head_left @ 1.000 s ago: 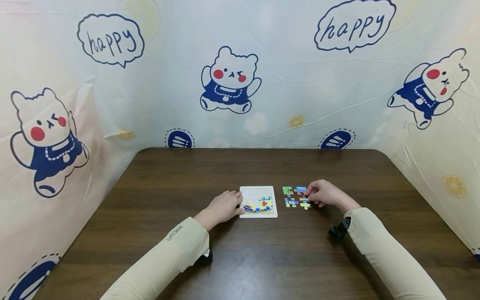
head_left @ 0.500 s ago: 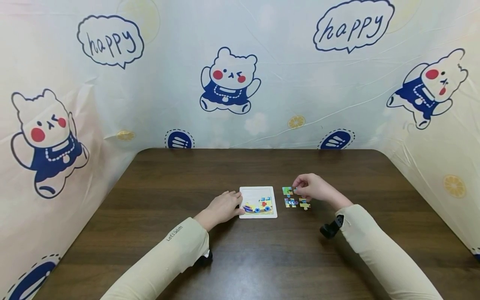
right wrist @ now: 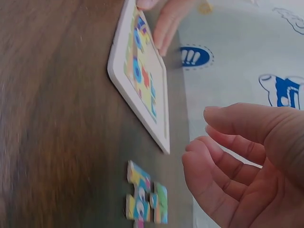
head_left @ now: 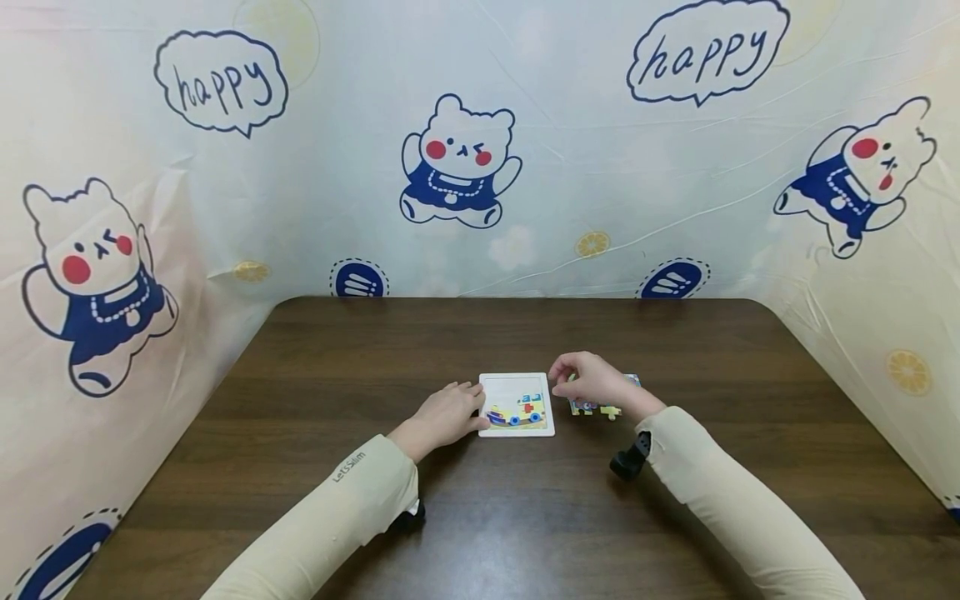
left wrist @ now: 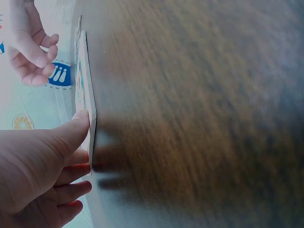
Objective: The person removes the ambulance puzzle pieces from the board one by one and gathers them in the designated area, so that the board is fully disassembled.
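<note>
A white puzzle tray [head_left: 517, 379] with a partly built yellow vehicle picture lies flat on the dark wooden table [head_left: 480, 508]. My left hand [head_left: 450, 412] rests against its left edge, thumb on the rim [left wrist: 90, 118]. My right hand [head_left: 581, 383] hovers at the tray's right edge with loosely curled fingers [right wrist: 199, 156]. In the right wrist view nothing shows between its thumb and fingers. Loose colourful puzzle pieces [head_left: 600, 409] lie just beneath and right of this hand, two of them side by side [right wrist: 142, 199]. One pale blue piece [head_left: 633, 380] peeks out behind the wrist.
A cartoon-bear printed sheet [head_left: 457, 167] walls the table at the back and both sides. Black wrist camera mounts [head_left: 628, 461] sit under both sleeves. Bare table lies in front of and behind the tray.
My right hand has moved left from over the loose pieces to the tray's right edge. The left hand and the tray have stayed put.
</note>
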The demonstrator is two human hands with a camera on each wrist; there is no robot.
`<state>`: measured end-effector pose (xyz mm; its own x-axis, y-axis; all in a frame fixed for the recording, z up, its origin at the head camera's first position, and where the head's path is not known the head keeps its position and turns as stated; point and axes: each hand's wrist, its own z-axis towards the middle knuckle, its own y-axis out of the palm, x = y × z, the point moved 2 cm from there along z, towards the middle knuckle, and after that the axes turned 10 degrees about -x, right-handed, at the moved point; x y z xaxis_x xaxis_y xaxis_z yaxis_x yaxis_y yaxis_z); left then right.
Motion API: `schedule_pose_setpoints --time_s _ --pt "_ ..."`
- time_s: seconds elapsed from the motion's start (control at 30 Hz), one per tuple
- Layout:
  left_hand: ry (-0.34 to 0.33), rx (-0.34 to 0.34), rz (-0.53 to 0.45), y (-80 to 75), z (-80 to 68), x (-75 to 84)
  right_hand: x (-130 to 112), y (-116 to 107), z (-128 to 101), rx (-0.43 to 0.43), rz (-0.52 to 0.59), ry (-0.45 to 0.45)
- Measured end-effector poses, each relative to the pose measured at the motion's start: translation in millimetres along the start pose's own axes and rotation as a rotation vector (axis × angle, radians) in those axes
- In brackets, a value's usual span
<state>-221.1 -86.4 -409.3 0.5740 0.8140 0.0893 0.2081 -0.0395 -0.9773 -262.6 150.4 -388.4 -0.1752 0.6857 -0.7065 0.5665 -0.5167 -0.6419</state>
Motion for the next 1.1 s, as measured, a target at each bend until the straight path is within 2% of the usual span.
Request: schedule_pose_setpoints --time_s 0.3,0.57,0.73,1.1 --pt "0.022 0.027 0.003 0.2 0.1 -0.3 -7.2 16.4 11.5 -0.037 -0.024 -0.002" --pt "-0.012 -0.008 -0.005 0.3 1.4 -0.3 -6.9 27.5 17.4 -0.062 -0.046 0.015" --pt "-0.011 -0.010 -0.016 -0.6 1.0 -0.1 -8.9 31.4 20.1 -0.065 -0.087 0.017" --pt "-0.021 -0.013 -0.011 -1.2 -0.3 1.0 -13.0 36.2 22.1 -0.071 -0.104 0.043"
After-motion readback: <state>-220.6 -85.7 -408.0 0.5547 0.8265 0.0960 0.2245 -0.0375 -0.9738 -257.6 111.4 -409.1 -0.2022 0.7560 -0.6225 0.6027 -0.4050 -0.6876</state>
